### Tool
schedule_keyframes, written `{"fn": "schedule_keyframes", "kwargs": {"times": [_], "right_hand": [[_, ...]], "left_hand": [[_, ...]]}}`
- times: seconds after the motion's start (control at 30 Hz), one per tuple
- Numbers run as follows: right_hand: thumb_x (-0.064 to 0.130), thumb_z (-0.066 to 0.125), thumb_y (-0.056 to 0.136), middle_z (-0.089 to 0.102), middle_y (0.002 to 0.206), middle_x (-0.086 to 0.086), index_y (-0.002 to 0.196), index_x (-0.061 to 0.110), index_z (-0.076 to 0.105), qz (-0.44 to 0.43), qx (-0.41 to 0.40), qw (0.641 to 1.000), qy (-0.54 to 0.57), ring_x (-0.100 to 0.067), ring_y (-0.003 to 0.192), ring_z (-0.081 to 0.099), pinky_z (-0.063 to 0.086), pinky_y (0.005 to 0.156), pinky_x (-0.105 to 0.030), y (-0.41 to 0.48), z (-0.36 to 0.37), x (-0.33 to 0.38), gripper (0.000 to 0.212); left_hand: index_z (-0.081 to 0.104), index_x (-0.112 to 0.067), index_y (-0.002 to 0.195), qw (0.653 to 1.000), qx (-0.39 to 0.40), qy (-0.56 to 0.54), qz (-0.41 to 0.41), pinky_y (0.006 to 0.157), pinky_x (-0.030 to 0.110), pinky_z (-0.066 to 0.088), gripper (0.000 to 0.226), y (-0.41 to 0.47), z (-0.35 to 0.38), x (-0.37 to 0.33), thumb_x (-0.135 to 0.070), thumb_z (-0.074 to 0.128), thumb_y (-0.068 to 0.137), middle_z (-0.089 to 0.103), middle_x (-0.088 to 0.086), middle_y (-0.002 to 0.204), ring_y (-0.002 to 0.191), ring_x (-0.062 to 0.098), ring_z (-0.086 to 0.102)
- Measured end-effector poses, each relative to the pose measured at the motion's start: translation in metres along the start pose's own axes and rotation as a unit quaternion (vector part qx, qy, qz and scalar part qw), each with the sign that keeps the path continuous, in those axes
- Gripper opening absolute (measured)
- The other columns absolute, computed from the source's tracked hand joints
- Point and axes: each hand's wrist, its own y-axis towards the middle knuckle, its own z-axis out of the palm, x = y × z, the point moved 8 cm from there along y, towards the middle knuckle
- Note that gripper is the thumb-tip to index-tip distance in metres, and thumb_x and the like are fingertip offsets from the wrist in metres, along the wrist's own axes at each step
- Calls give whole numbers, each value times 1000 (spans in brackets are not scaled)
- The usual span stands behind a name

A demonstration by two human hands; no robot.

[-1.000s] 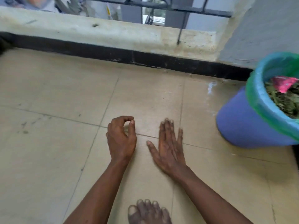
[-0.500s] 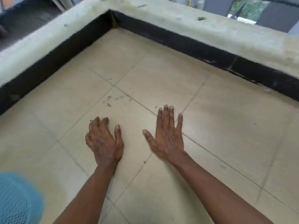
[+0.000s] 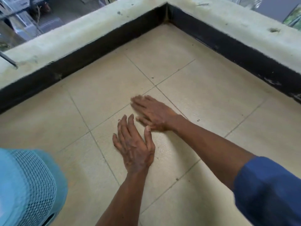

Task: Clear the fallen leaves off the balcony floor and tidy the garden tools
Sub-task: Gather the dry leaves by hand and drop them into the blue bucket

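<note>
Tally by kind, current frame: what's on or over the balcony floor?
Hands: 2 (left hand, right hand, both flat on the tiles)
Blue sleeve: 1
Blue mesh container: 1
Total: 4

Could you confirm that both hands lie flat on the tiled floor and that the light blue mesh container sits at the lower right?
Not quite: in the head view the light blue mesh container is at the lower left, not the lower right. The left hand and right hand do lie flat on the tiled floor.
</note>
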Motion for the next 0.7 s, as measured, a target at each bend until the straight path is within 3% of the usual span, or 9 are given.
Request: {"fn": "schedule_keyframes", "kwargs": {"times": [0.1, 0.17, 0.27, 0.33, 0.43, 0.53, 0.63, 0.7], "right_hand": [[40, 28, 111, 13, 171, -10, 162, 9, 21, -75, -37, 996, 28, -21, 159, 4, 10, 130, -41, -30, -1, 11, 60], [44, 30, 110, 16, 171, -11, 162, 9, 24, -15, -89, 995, 39, -24, 159, 6, 15, 129, -45, -55, -2, -3, 63], [67, 23, 103, -11, 171, -13, 164, 11, -5, 177, -70, 980, 50, -24, 158, -17, -2, 129, -45, -85, 9, -24, 87], [71, 16, 101, -19, 169, -14, 162, 14, -16, 207, -55, 976, 47, -26, 156, -22, -7, 128, -46, -76, 14, -18, 90], [54, 22, 108, -11, 171, -14, 164, 15, -7, 134, -57, 987, 65, -28, 158, -15, -1, 129, -48, -41, 7, 5, 74], [38, 34, 109, -1, 173, -10, 164, 12, 8, 34, -30, 998, 52, -24, 159, -8, 2, 130, -42, -29, 8, 28, 66], [25, 36, 108, 31, 165, -17, 156, 1, 36, -9, -77, 996, 50, -29, 156, 24, 26, 127, -42, -56, -3, 36, 54], [14, 48, 98, 54, 149, -18, 143, -3, 54, -25, -117, 993, 2, -33, 140, 50, 52, 107, -40, -80, -9, 39, 48]], "left_hand": [[27, -24, 159, 1000, -5, -4, -3, 126, 54, 10, 69, 3, 0, 1, -62, 21, 102, 25, 2, 168, 157, 21, 19], [26, -25, 159, 1000, -8, -11, -6, 127, 53, 7, 69, 2, 0, 3, -65, 19, 103, 23, 0, 169, 158, 20, 18], [26, -25, 159, 999, -14, -25, -15, 127, 52, 6, 69, 2, -1, 6, -64, 21, 103, 23, -1, 169, 158, 19, 17], [26, -25, 159, 999, -19, -31, -20, 127, 53, 6, 69, 2, -1, 6, -64, 21, 103, 24, -1, 169, 158, 19, 18], [27, -25, 159, 999, -25, -35, -23, 127, 52, 7, 70, 2, -4, 7, -65, 19, 102, 25, 0, 168, 157, 19, 19], [27, -23, 159, 999, -15, -27, -11, 127, 53, 7, 72, 2, -2, 5, -65, 16, 102, 26, -1, 168, 157, 17, 18], [29, -22, 158, 1000, 0, -15, 15, 128, 53, 8, 64, 2, 2, 1, -58, 21, 106, 31, -1, 166, 156, 15, 22], [33, -21, 156, 1000, 0, -19, 22, 128, 52, 11, 56, 2, 3, 2, -50, 29, 108, 38, 0, 161, 153, 16, 29]]}}
